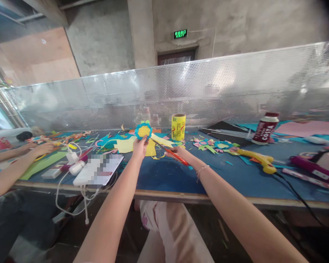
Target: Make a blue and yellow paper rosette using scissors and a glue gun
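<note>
While scissors [180, 157] point nearby, left fingers [144, 140] pinch the flower [143, 130] from below

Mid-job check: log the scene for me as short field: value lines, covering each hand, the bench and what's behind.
Left hand: holds a blue-edged yellow paper flower
Right hand: holds red-handled scissors, blades toward the flower
Near hands: yellow paper pieces; yellow roll standing upright
Right side of table: another paper flower, yellow glue gun, dark red bottle
Left side: co-worker's hand, white charging cables
Behind: perforated metal panel, green exit sign
Unclear: whether the blades touch paper
</note>
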Motion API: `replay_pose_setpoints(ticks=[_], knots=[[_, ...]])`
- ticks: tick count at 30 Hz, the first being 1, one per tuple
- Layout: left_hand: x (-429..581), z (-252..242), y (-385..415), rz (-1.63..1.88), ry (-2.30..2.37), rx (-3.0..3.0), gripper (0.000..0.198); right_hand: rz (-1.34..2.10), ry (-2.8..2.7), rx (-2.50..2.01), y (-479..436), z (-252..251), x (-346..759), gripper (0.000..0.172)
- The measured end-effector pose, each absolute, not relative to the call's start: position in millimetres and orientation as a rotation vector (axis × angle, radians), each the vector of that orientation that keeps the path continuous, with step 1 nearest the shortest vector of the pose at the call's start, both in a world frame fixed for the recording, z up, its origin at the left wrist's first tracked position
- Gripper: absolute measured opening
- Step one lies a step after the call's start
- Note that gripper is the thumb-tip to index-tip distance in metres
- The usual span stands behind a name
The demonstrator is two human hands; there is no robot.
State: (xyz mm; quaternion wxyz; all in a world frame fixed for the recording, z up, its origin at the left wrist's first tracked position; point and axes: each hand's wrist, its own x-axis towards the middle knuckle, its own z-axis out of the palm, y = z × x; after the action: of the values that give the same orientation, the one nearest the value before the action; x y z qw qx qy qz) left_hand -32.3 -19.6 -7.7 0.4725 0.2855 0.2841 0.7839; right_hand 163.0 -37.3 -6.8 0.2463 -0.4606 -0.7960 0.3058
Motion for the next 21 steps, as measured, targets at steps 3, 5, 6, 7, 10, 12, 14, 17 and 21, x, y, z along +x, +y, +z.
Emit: replay_pose_setpoints(ticks=[3, 5, 6, 7, 10, 12, 14, 17, 21], knots=[[-32.1, -10.4, -17.6, 1.96, 0.709, 0.77, 0.019, 0.84, -2.15, -1.273, -36.8, -7.7, 162.8, 0.042], [-32.9, -12.8, -15.7, 1.987, 0.736, 0.815, 0.02, 0.851, -2.144, -1.268, -36.0, -8.8, 162.8, 0.042], [-33.6, -14.1, -14.5, 2.0, 0.756, 0.84, 0.022, 0.849, -2.146, -1.261, -35.4, -9.5, 162.7, 0.042], [-34.4, -15.4, -13.3, 2.014, 0.779, 0.866, 0.023, 0.841, -2.149, -1.261, -34.5, -10.6, 162.8, 0.042], [-36.9, -18.9, -10.2, 2.041, 0.847, 0.934, 0.025, 0.834, -2.157, -1.267, -30.2, -15.1, 163.1, 0.044], [-37.5, -20.1, -9.3, 2.053, 0.872, 0.958, 0.025, 0.849, -2.149, -1.266, -26.5, -18.7, 163.3, 0.045], [-36.7, -19.9, -9.8, 2.052, 0.865, 0.973, 0.024, 0.859, -2.138, -1.257, -23.4, -21.7, 163.5, 0.047], [-33.8, -16.9, -12.9, 2.034, 0.824, 0.957, 0.023, 0.882, -2.128, -1.246, -21.6, -23.7, 163.6, 0.048], [-30.6, -11.4, -17.8, 2.012, 0.793, 0.893, 0.023, 0.883, -2.096, -1.263, -23.3, -22.8, 163.3, 0.045]])
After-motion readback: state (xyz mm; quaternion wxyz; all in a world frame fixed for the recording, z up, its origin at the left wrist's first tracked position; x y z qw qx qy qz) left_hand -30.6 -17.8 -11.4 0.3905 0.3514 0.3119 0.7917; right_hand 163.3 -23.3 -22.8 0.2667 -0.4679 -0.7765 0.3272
